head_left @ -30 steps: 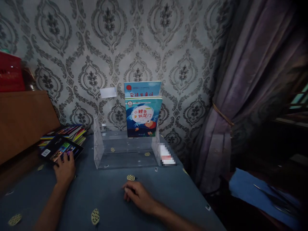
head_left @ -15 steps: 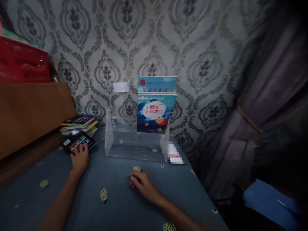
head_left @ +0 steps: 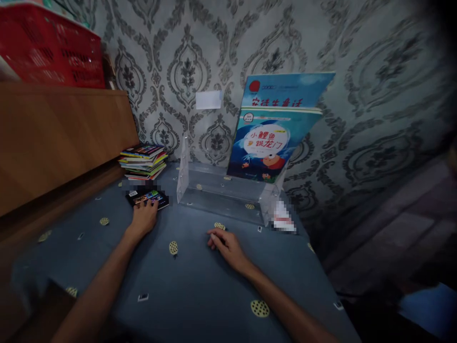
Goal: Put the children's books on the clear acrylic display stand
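Observation:
My left hand (head_left: 144, 216) rests its spread fingers on a dark book (head_left: 153, 198) with a colourful picture and a white label on its cover. The book lies on the blue tablecloth in front of a stack of books (head_left: 143, 162). My right hand (head_left: 226, 244) lies on the cloth with fingers loosely curled in, nothing visible in them. Beyond it stands a clear plastic rack (head_left: 221, 209). Two blue picture books, the front one (head_left: 260, 143) overlapping the rear one (head_left: 285, 88), stand upright at the rack's right side, leaning slightly.
A red basket (head_left: 53, 47) sits on a wooden cabinet (head_left: 60, 143) at left. Patterned wallpaper backs the table, with a small white card (head_left: 208, 100) against it. A blurred white item (head_left: 283, 216) lies right of the rack. A dark curtain (head_left: 389, 228) hangs at right.
The view has shifted, so the rack, books and hands appear further right and higher. My left hand stays on the dark book, and my right hand keeps its curled pose.

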`<move>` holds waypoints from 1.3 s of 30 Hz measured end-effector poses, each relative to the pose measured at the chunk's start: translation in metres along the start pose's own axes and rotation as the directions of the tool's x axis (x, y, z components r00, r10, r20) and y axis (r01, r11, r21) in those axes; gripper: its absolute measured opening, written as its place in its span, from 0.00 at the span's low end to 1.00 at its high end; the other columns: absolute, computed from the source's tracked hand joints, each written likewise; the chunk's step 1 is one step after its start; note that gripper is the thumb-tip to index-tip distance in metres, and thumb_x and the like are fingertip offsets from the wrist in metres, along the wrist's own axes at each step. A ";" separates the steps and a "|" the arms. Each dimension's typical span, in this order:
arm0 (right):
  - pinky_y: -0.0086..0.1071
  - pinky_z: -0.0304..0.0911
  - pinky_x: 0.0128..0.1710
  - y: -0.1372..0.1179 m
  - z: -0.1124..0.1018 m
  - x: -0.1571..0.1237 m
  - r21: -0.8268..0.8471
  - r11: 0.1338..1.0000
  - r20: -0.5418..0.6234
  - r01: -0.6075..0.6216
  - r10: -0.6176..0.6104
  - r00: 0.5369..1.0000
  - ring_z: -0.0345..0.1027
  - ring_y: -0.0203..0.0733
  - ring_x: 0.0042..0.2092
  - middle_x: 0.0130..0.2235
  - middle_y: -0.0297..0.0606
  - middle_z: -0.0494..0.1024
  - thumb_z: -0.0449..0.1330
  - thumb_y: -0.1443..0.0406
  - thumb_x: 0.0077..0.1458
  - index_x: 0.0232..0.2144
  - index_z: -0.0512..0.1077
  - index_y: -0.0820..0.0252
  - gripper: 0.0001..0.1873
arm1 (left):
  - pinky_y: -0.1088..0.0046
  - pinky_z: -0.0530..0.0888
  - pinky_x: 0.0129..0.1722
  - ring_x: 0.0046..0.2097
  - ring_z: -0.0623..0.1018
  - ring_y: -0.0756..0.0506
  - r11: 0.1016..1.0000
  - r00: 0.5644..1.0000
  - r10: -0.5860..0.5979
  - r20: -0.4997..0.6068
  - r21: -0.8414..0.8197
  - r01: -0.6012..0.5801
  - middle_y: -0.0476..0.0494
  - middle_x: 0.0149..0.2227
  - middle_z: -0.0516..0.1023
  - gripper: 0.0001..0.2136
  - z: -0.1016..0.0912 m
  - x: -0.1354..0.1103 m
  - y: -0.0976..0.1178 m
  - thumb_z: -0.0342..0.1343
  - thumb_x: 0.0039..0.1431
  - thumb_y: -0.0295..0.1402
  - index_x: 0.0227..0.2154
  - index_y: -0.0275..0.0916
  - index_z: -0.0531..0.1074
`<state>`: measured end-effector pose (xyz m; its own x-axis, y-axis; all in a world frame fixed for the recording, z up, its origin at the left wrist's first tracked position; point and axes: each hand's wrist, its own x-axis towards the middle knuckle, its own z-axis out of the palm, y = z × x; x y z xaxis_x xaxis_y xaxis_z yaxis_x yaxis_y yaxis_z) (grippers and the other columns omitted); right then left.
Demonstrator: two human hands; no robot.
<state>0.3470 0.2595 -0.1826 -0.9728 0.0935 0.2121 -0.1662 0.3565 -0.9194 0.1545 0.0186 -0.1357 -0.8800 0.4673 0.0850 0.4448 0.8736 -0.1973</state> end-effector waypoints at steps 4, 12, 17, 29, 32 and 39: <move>0.33 0.67 0.35 0.003 0.001 0.000 0.017 1.000 0.002 0.024 -0.024 1.000 0.71 0.38 0.31 0.30 0.37 0.77 0.52 0.47 0.65 0.42 0.74 0.61 0.24 | 0.50 0.70 0.55 0.62 0.69 0.31 0.997 0.994 0.082 0.071 0.010 -0.082 0.29 0.63 0.68 0.28 -0.003 -0.033 0.001 0.44 0.61 0.23 0.65 0.37 0.63; 0.32 0.67 0.34 0.006 0.002 0.001 -0.010 0.999 -0.009 0.050 -0.050 0.999 0.71 0.38 0.30 0.30 0.37 0.78 0.52 0.52 0.66 0.41 0.74 0.60 0.20 | 0.63 0.74 0.52 0.53 0.78 0.38 0.963 0.973 0.104 0.205 -0.265 -0.047 0.39 0.53 0.79 0.21 -0.012 0.011 -0.049 0.44 0.68 0.46 0.53 0.43 0.74; 0.30 0.67 0.33 0.003 0.003 0.001 -0.084 0.994 -0.029 0.068 -0.071 0.997 0.72 0.37 0.30 0.30 0.36 0.78 0.51 0.57 0.67 0.42 0.75 0.60 0.17 | 0.39 0.68 0.56 0.65 0.67 0.26 0.957 0.980 -0.193 0.056 -0.210 0.200 0.23 0.65 0.66 0.28 0.008 0.041 -0.051 0.34 0.71 0.44 0.64 0.33 0.63; 0.31 0.68 0.34 0.001 0.003 0.000 -0.182 0.977 -0.091 0.116 -0.134 0.987 0.73 0.38 0.29 0.28 0.35 0.78 0.51 0.63 0.67 0.44 0.76 0.61 0.15 | 0.45 0.62 0.65 0.71 0.60 0.35 0.976 1.000 -0.016 -0.014 -0.219 0.013 0.34 0.70 0.60 0.26 0.033 0.007 -0.036 0.38 0.72 0.41 0.67 0.38 0.60; 0.31 0.68 0.34 0.001 0.003 0.001 -0.215 0.969 -0.105 0.121 -0.146 0.984 0.73 0.38 0.29 0.28 0.35 0.79 0.51 0.64 0.66 0.44 0.76 0.60 0.14 | 0.46 0.61 0.66 0.71 0.59 0.37 0.972 0.998 0.064 -0.029 -0.226 -0.069 0.35 0.70 0.60 0.25 0.034 -0.007 -0.022 0.38 0.72 0.41 0.67 0.40 0.60; 0.31 0.68 0.36 -0.002 0.004 -0.001 -0.320 0.938 -0.149 0.133 -0.188 0.971 0.75 0.40 0.32 0.30 0.36 0.81 0.52 0.66 0.65 0.44 0.77 0.60 0.14 | 0.47 0.59 0.67 0.72 0.58 0.37 0.931 0.966 0.243 -0.090 -0.257 -0.259 0.38 0.70 0.60 0.24 0.037 -0.038 0.016 0.40 0.72 0.41 0.67 0.42 0.61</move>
<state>0.3481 0.2552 -0.1818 -0.8892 0.1620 0.4279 -0.2333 0.6440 -0.7286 0.1890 0.0099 -0.1780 -0.7266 0.6761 0.1224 0.6846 0.7275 0.0451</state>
